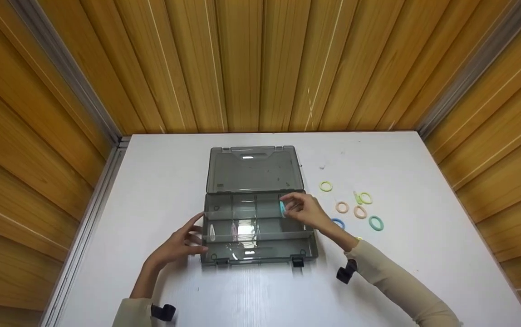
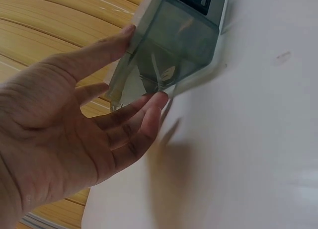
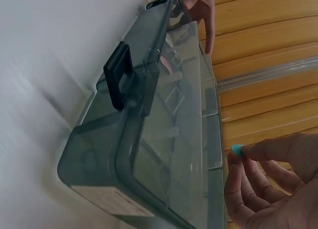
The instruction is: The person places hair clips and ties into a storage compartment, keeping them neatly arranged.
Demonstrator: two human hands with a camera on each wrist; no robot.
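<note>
Pinching a teal hair tie point(image 1: 282, 208) in our right hand point(image 1: 307, 212), we're over the open organizer box point(image 1: 256, 236) mid-bench point(image 1: 160, 181). Our left hand point(image 1: 179, 245), fingers relaxed, rests against its left side. More ties point(image 1: 359, 211) lie toward the right edge.

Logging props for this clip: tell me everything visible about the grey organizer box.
The organizer box is smoky translucent grey plastic, lying open and flat on the white table. Its lid, with a moulded handle cutout, lies folded back toward the wooden wall. Dividers split the tray into compartments, and two black latches sit on the near edge. The left hand touches its left side with straight fingers; the right hand pinches a teal hair tie over the back right compartment.
</note>
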